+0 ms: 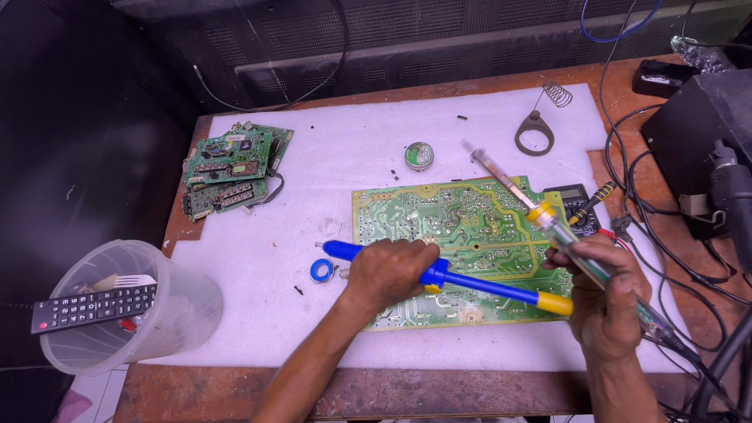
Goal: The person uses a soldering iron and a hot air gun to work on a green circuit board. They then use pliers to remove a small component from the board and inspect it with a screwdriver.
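A large green circuit board [462,227] lies solder side up on a white foam sheet [368,157]. My left hand [388,274] grips a blue desoldering pump [486,286] with a yellow end, held level over the board's near edge. My right hand [607,301] holds a soldering iron [548,219] with a clear handle and yellow collar, its tip pointing up and left over the board. The yellow end of the pump touches my right hand.
Smaller green boards [231,168] are stacked at the sheet's far left. A round solder tin [419,155], a blue tape roll [322,271], a multimeter [576,204] and cables [666,235] lie around. A clear plastic tub [125,305] with a black remote [94,307] stands at left.
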